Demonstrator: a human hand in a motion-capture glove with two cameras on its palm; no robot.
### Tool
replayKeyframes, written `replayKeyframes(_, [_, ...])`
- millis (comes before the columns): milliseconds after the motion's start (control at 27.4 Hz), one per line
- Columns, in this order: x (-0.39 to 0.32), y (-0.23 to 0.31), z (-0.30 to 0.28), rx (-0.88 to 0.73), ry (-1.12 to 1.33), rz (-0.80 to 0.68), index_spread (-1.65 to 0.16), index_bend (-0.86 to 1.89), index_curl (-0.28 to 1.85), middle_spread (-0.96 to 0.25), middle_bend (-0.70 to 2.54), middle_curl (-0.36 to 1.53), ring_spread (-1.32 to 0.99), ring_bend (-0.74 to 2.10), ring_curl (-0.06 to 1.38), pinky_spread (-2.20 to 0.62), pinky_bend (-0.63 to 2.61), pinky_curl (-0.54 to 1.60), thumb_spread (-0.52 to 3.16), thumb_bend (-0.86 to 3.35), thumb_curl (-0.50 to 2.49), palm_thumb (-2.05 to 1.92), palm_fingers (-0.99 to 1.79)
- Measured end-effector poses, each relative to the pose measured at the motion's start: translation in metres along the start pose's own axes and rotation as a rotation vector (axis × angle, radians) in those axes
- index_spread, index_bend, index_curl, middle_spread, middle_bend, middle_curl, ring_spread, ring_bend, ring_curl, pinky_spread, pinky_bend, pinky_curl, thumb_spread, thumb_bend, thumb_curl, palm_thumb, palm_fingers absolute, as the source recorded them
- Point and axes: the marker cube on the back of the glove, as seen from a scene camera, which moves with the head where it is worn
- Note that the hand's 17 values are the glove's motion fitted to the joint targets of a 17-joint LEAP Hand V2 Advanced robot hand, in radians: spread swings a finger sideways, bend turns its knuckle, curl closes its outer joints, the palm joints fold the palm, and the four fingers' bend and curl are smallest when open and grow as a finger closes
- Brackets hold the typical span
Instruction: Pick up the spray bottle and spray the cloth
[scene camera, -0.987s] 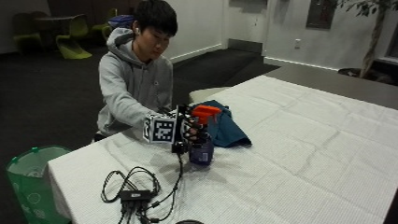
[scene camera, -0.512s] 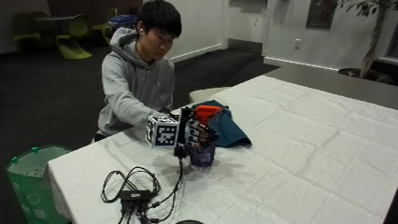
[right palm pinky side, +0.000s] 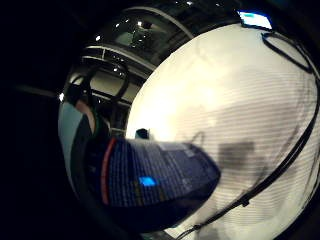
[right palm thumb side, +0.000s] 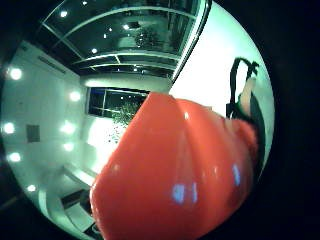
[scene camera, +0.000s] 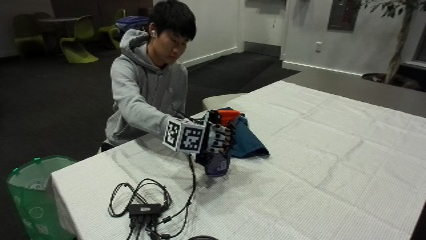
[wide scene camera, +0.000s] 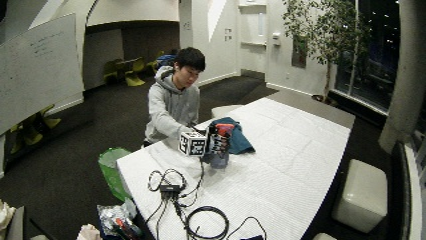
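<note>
one gloved right hand (scene camera: 214, 140) appears to grip the spray bottle (scene camera: 218, 161) just above the white table (scene camera: 319, 165), so tilt its orange nozzle (scene camera: 227, 117) toward the teal cloth (scene camera: 247, 141) right behind before squeezing.

My thumb-side palm camera: the spray bottle's orange top (right palm thumb side: 175, 175) fills most of the view, close to the palm, with the white tablecloth (right palm thumb side: 215, 65) behind it.
</note>
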Motion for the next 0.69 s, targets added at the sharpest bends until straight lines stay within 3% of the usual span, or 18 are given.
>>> replayKeyframes(365, [-0.074,0.032,0.037,-0.384,0.700,-0.274,-0.19,0.52,0.44,-0.10,0.59,0.49,-0.18,0.55,0.40,-0.26,0.36,0.36,0.35,-0.03,0.58,0.96,1.43])
replayKeyframes(694, [-0.135,0.065,0.044,-0.585,1.063,-0.356,-0.18,0.53,0.48,-0.10,0.60,0.50,-0.19,0.56,0.41,-0.28,0.38,0.38,0.24,-0.03,0.63,0.94,1.42])
